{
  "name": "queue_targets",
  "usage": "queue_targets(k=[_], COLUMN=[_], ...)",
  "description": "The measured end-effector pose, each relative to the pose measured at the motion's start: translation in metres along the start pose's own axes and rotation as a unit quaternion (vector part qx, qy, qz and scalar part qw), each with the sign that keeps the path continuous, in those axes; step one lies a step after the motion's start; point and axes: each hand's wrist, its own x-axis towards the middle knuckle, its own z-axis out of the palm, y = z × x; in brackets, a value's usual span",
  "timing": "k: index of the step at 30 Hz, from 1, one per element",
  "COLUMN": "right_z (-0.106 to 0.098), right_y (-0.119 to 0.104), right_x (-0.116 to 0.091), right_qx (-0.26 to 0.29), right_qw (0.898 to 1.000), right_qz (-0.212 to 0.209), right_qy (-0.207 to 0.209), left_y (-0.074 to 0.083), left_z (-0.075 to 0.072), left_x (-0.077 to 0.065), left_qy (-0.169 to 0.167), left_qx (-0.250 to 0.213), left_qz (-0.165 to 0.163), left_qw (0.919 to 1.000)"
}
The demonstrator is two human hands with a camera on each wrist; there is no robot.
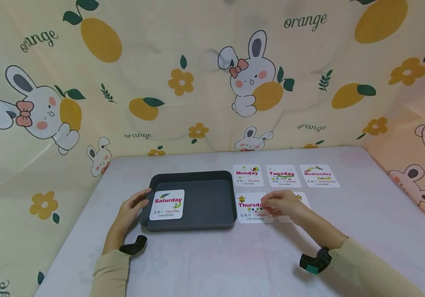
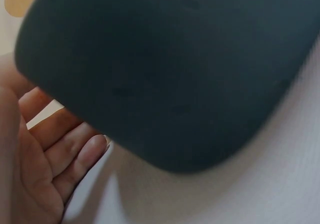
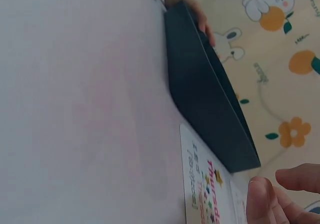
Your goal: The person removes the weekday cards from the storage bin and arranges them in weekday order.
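A dark grey rectangular tray (image 1: pixel 208 200) lies on the table with a white Saturday card (image 1: pixel 166 205) inside, towards its left end. My left hand (image 1: pixel 128 210) holds the tray at its left side, fingers at the rim. In the left wrist view several bent fingers (image 2: pixel 75 146) show beside the dark tray wall (image 2: pixel 175 74). Over the Thursday card (image 1: pixel 247 216) hovers my right hand (image 1: pixel 284 204), its fingers loosely bent. The right wrist view shows its thumb and forefinger apart, with nothing between them. Behind this hand another card (image 1: pixel 303 200) is mostly hidden.
Along the back right lie a Monday card (image 1: pixel 247 176), a Tuesday card (image 1: pixel 283 176) and a Wednesday card (image 1: pixel 319 176) in a row. A pale cloth covers the table (image 1: pixel 205 264). A printed rabbit-and-orange curtain (image 1: pixel 205 33) hangs behind it.
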Motion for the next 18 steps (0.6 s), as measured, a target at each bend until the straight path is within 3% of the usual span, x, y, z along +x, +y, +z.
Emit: queue_targets(k=[12, 18], right_z=[0.026, 0.037], right_y=[-0.013, -0.018], right_x=[0.007, 0.012], right_qx=[0.0, 0.024], right_qw=[1.0, 0.999], right_qz=[0.0, 0.001], right_qy=[-0.01, -0.021], left_y=[0.0, -0.001], left_z=[0.001, 0.0], left_x=[0.0, 0.001], left_qy=[0.003, 0.001], left_qx=[0.0, 0.001], left_qz=[-0.002, -0.003], left_qw=[1.0, 1.0])
